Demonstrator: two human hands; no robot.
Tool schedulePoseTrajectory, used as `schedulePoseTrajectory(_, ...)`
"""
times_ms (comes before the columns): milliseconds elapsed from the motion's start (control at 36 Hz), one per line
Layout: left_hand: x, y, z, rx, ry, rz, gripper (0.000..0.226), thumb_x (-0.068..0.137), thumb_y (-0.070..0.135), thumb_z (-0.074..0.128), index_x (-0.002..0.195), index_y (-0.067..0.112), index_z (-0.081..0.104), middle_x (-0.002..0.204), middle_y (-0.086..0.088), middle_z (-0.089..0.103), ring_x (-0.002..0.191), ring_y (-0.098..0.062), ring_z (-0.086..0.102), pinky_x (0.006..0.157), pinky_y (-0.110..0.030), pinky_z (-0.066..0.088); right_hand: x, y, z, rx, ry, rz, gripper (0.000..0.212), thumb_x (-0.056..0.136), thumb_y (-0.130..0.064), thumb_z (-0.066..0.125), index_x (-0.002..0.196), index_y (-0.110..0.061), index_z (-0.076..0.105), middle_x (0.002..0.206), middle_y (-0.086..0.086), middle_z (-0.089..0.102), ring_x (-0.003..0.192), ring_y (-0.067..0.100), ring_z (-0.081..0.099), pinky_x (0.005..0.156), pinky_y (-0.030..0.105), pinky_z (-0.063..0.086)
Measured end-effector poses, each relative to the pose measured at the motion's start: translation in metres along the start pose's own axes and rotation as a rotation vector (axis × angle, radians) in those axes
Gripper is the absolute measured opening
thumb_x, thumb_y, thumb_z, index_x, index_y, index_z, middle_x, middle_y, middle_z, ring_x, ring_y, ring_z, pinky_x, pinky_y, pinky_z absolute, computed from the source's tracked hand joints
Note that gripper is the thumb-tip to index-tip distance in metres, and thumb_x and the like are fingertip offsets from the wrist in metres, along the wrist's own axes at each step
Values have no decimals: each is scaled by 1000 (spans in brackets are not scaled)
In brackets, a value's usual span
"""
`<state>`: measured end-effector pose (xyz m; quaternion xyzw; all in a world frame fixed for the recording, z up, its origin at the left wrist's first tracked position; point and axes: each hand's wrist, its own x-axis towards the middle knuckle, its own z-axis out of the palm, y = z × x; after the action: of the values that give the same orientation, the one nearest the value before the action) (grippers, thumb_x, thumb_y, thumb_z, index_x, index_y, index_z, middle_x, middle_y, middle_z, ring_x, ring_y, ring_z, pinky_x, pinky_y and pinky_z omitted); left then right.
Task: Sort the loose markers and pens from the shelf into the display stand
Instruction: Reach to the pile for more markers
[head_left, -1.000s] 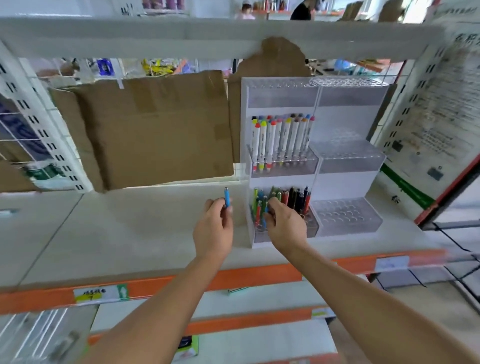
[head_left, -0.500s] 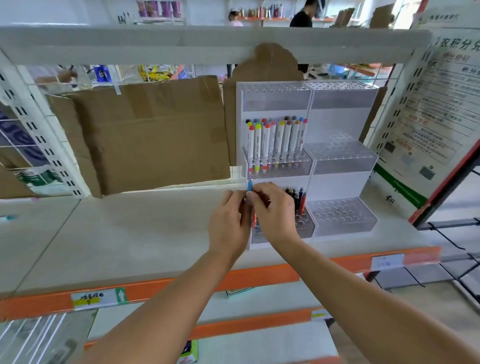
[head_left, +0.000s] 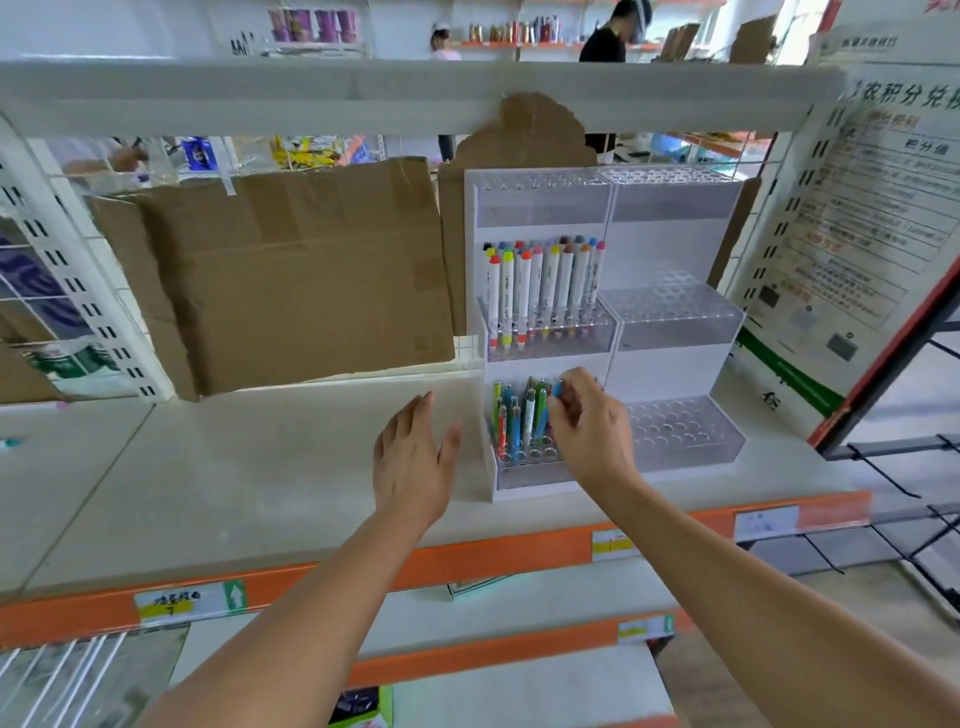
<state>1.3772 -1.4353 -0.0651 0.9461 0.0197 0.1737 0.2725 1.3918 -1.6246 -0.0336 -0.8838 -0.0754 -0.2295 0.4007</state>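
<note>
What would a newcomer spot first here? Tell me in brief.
The white display stand at the shelf's centre, with white markers on its middle tier. Below, the right hand pinches a blue pen over the bottom tier's pens, while the left hand hovers open beside it.

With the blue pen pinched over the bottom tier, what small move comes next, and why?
Probably lower the blue pen into a free hole of the bottom tier: the right hand pinches it tilted just above the pens standing there, while the left hand hovers open.
</note>
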Motion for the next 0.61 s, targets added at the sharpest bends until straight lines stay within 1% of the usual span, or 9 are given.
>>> schedulePoseTrajectory(56,1,-1,0,12,-11,-8,54,99,40,35,146,13,32,150,-7,37,137,-26,32,112,-38,23,-1,1,3,-80,-64,-19,12,93,-9,52,84,-15,46,59,-6,44,53,20,42,49,32,38)
schedulePoseTrajectory(83,1,-1,-1,18,-12,-10,54,99,40,36,146,13,31,150,-7,36,137,-26,32,112,-38,22,-2,0,4,-112,-89,-29,12,93,-10,51,84,-13,46,58,-6,43,52,19,41,48,31,35)
schedulePoseTrajectory(139,1,-1,-3,32,-16,-13,54,99,39,36,146,14,30,150,-6,36,137,-25,31,112,-36,22,-5,0,6,-140,-118,-64,15,94,-9,51,82,-13,44,56,-9,40,49,13,37,47,28,28)
schedulePoseTrajectory(194,1,-1,-5,31,-23,-18,54,99,39,37,146,14,30,150,-6,35,137,-25,31,111,-35,22,-6,-2,8,-148,-126,-77,18,94,-9,50,80,-15,41,55,-11,37,48,7,34,47,27,26)
schedulePoseTrajectory(278,1,-2,-6,50,-31,-21,55,99,40,35,147,14,28,151,-5,34,138,-24,30,112,-35,21,-2,-4,11,-174,-143,-71,20,94,-9,49,82,-18,37,57,-12,36,50,7,35,45,29,23)
schedulePoseTrajectory(361,1,-3,-8,64,-40,-31,55,99,42,32,147,15,27,152,-4,33,138,-23,29,112,-35,22,0,-3,12,-209,-182,-44,18,95,-10,48,86,-21,36,59,-12,38,51,12,38,46,29,23)
schedulePoseTrajectory(472,-1,-4,-10,83,-43,-50,56,99,43,31,148,16,26,152,-4,33,139,-22,29,112,-35,23,-5,3,14,-238,-203,-16,16,95,-11,47,82,-16,38,58,-7,41,53,19,42,45,28,22)
schedulePoseTrajectory(528,-3,-5,-12,87,-46,-60,56,99,43,31,147,16,27,151,-4,34,138,-22,30,112,-35,23,-5,2,16,-258,-216,-19,15,95,-12,46,83,-16,38,63,-2,48,58,23,47,46,29,24)
schedulePoseTrajectory(611,-6,-5,-14,92,-47,-68,55,99,43,30,147,15,27,152,-4,33,139,-22,30,113,-36,23,1,-4,17,-256,-217,32,8,95,-12,47,90,-17,44,73,1,54,65,24,51,49,29,29)
